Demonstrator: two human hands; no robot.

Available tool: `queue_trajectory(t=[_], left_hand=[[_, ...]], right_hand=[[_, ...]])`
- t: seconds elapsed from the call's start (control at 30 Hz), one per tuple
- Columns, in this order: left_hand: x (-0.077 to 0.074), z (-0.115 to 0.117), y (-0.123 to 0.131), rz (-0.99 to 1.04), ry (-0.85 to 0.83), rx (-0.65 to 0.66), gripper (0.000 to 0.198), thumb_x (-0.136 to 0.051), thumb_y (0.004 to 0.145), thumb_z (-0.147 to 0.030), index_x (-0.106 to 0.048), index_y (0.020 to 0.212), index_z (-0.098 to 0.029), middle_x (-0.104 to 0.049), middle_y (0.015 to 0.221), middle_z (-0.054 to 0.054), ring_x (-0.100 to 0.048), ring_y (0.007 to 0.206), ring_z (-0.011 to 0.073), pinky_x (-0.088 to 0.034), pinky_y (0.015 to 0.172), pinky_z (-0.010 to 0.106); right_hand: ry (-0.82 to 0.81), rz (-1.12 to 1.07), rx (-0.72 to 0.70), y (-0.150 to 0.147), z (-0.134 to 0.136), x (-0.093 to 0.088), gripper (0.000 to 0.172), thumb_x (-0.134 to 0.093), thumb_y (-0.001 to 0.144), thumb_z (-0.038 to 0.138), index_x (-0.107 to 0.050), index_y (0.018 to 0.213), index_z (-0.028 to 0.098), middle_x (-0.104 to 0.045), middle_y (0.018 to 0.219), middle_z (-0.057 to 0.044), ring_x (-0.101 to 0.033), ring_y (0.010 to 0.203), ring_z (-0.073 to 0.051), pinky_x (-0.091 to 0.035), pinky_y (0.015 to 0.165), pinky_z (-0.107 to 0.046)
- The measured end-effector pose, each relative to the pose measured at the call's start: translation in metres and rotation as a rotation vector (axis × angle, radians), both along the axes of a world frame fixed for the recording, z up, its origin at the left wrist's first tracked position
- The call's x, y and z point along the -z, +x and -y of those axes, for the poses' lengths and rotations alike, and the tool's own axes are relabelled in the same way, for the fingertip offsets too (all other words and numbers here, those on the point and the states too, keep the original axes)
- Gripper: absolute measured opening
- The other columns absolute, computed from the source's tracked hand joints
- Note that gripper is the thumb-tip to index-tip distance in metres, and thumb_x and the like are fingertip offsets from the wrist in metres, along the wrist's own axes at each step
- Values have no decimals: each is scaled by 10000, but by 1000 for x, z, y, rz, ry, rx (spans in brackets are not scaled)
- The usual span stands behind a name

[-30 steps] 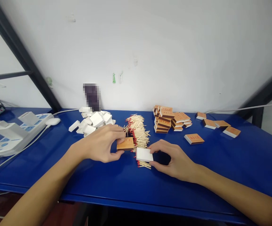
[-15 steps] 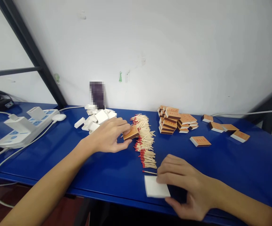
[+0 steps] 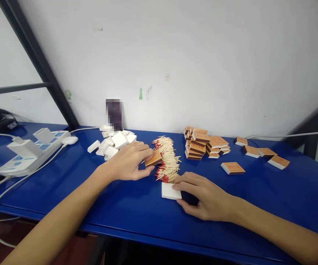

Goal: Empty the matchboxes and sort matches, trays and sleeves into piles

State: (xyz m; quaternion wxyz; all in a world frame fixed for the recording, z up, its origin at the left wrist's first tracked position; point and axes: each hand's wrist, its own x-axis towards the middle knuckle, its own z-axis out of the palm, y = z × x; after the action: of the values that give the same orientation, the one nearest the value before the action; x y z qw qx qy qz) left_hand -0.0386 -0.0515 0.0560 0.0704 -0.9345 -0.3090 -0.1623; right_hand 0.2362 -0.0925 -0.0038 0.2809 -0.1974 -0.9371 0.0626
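Note:
My left hand (image 3: 131, 160) is closed on an orange matchbox (image 3: 153, 158) with a dark striking side, at the left edge of the match row. A long row of loose matches (image 3: 167, 158), mostly with red heads to the left, lies on the blue table. My right hand (image 3: 200, 195) grips a white matchbox tray (image 3: 170, 191), thumb at its near edge and fingers at the far one. The tray's plain white face is up, and it sits against the near end of the row, covering some matches there.
Behind my left hand is a heap of white trays (image 3: 111, 143). Stacked orange matchboxes (image 3: 199, 147) stand back right, with a single matchbox (image 3: 232, 168) and several others farther right. A power strip (image 3: 29, 158) with cables lies left. A blurred dark rectangle (image 3: 114, 112) leans on the wall.
My right hand has moved away from me and slightly left with the white tray, up to the matches. The near part of the row is now shorter. The left hand stays nearly still.

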Motion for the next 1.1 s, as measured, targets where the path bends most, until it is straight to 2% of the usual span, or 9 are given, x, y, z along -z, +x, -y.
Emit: queue_trajectory(t=[0.23, 0.47, 0.77, 1.0, 1.1], left_hand=[[4, -8, -3, -6, -42, -39, 217, -539, 874, -358, -457, 761, -193, -523, 757, 19, -486, 724, 177, -375, 670, 321], [3, -6, -2, -2, -45, -44, 201, -531, 882, -359, -469, 787, -193, -537, 776, 22, -484, 737, 178, -373, 675, 316], [3, -2, 2, 9, -69, -39, 174, -542, 856, -337, -455, 799, -198, -535, 782, 19, -493, 744, 184, -384, 685, 321], [8, -1, 4, 37, -83, -30, 166, -560, 853, -340, -485, 881, -195, -584, 846, 39, -544, 764, 202, -429, 701, 343], [12, 1, 7, 127, -88, 20, 193, -578, 851, -334, -508, 954, -187, -605, 904, 54, -565, 806, 210, -455, 719, 352]], right_hand=[[16, -25, -6, -1, -8, 2, 238, -597, 836, 162, -609, 1074, 172, -701, 973, -98, -639, 831, -204, -556, 741, -359], [62, -50, -19, 1, -7, 4, 242, -605, 824, 161, -614, 1065, 181, -708, 981, -93, -646, 837, -199, -553, 755, -352], [29, 28, -65, 4, 0, -4, 235, -602, 821, 176, -615, 1056, 179, -714, 941, -86, -647, 810, -198, -530, 755, -357], [-30, 41, -99, 2, 1, -9, 266, -597, 788, 158, -606, 1052, 184, -717, 961, -79, -659, 823, -199, -521, 765, -361], [-37, -27, -111, 4, 0, -8, 298, -605, 790, 144, -598, 1085, 185, -716, 973, -75, -667, 839, -190, -533, 789, -354]])
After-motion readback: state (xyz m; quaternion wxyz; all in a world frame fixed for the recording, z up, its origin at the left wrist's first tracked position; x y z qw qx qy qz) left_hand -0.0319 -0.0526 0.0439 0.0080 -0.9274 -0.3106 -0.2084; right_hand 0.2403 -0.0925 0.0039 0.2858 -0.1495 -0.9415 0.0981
